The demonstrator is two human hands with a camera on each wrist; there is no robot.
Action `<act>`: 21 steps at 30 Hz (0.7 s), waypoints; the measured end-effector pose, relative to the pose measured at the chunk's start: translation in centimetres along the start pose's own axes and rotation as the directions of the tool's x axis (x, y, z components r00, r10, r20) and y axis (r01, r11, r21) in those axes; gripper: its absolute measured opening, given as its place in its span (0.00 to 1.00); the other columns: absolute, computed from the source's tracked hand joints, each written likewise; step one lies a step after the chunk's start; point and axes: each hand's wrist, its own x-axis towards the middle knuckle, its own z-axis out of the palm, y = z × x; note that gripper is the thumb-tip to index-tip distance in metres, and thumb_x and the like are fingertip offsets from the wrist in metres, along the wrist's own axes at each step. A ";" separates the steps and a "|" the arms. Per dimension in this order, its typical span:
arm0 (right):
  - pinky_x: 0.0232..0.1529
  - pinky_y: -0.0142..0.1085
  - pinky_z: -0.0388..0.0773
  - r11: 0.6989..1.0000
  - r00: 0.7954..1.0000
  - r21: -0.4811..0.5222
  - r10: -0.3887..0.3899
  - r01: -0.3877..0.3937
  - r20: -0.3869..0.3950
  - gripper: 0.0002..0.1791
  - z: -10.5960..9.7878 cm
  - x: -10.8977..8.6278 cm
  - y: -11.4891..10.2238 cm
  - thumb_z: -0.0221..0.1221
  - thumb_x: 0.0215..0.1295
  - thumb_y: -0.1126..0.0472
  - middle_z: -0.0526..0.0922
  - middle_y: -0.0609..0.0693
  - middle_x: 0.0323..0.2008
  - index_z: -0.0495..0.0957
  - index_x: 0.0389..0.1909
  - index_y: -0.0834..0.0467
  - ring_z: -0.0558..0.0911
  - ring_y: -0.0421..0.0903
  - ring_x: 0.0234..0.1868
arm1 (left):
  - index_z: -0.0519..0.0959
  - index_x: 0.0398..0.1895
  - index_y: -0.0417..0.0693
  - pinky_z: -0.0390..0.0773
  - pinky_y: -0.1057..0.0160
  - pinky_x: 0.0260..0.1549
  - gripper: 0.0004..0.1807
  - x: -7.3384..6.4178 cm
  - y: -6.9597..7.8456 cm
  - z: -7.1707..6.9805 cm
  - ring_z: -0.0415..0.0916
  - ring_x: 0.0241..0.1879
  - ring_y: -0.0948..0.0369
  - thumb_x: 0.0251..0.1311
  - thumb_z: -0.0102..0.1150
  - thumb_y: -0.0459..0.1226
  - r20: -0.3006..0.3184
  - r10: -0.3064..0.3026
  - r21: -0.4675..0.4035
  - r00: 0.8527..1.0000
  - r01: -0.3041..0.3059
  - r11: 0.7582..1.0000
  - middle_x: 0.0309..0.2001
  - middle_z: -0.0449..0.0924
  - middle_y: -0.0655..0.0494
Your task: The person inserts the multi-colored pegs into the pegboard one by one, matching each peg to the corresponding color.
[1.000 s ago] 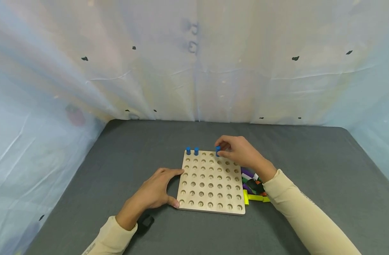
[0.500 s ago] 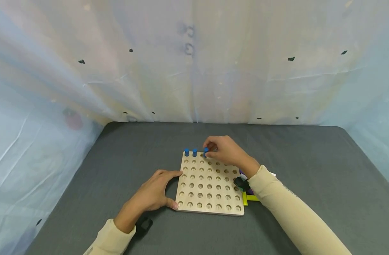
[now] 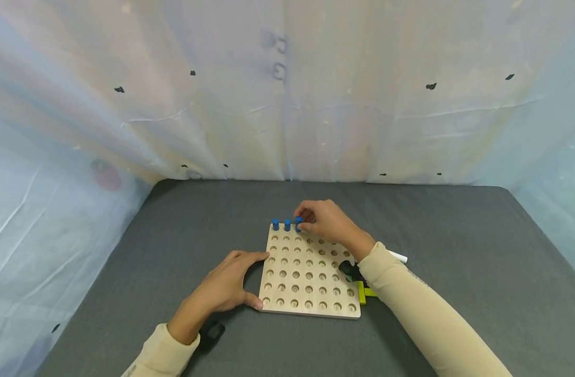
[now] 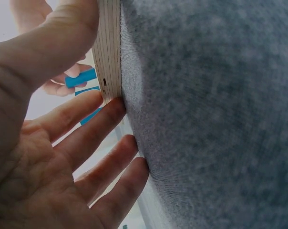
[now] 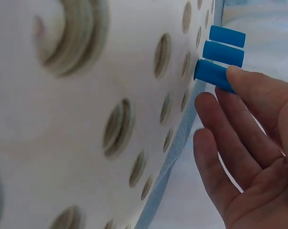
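A square wooden pegboard (image 3: pixel 302 267) with rows of round holes lies flat on the grey table. Two blue pegs (image 3: pixel 287 225) stand upright in its far row, from the far left corner. Beside them, my right hand (image 3: pixel 331 222) pinches a third blue peg (image 5: pixel 211 74) between thumb and fingers, its lower end at the third hole of that row. My left hand (image 3: pixel 228 280) is spread along the board's left edge, thumb at the near corner and index finger farther up. In the left wrist view, its straight fingers (image 4: pixel 110 114) touch the board's layered side.
Right of the board, partly under the right forearm, lie a yellow piece (image 3: pixel 362 293), a black item (image 3: pixel 348 269) and a white stick (image 3: pixel 398 256). A pale curtain (image 3: pixel 334 104) hangs behind the table (image 3: pixel 457 251).
My right hand has moved left along the far row, bringing the third blue peg from near the fifth hole to the third. My left hand stays at the board's edge.
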 end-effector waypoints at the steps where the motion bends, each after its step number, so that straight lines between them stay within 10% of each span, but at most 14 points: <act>1: 0.46 0.39 0.82 1.000 1.000 -0.001 0.001 -0.001 0.001 0.13 0.0 0.0 0.0 0.65 0.66 0.59 0.87 0.47 0.43 0.81 0.50 0.53 0.84 0.44 0.45 | 0.68 0.71 0.65 0.74 0.42 0.58 0.57 0.0 0.0 0.0 0.64 0.69 0.55 0.28 0.83 0.51 -0.002 0.001 0.002 1.000 -0.001 1.000 0.67 0.72 0.58; 12: 0.50 0.41 0.82 1.000 0.999 0.014 0.016 -0.016 0.029 0.19 -0.4 -1.1 0.5 0.65 0.66 0.58 0.86 0.49 0.50 0.80 0.57 0.52 0.85 0.46 0.50 | 0.67 0.72 0.67 0.73 0.41 0.58 0.57 0.0 0.3 0.0 0.63 0.70 0.55 0.28 0.83 0.51 0.012 -0.004 -0.006 1.000 0.004 1.000 0.68 0.71 0.59; 21: 0.55 0.49 0.79 0.997 0.998 -0.046 0.061 -0.062 -0.024 0.18 -3.6 -6.5 2.5 0.61 0.70 0.54 0.86 0.48 0.52 0.80 0.59 0.53 0.84 0.48 0.53 | 0.68 0.72 0.66 0.73 0.41 0.58 0.57 0.1 0.5 0.1 0.63 0.70 0.54 0.28 0.83 0.50 0.001 -0.006 -0.001 1.000 0.006 1.000 0.68 0.72 0.58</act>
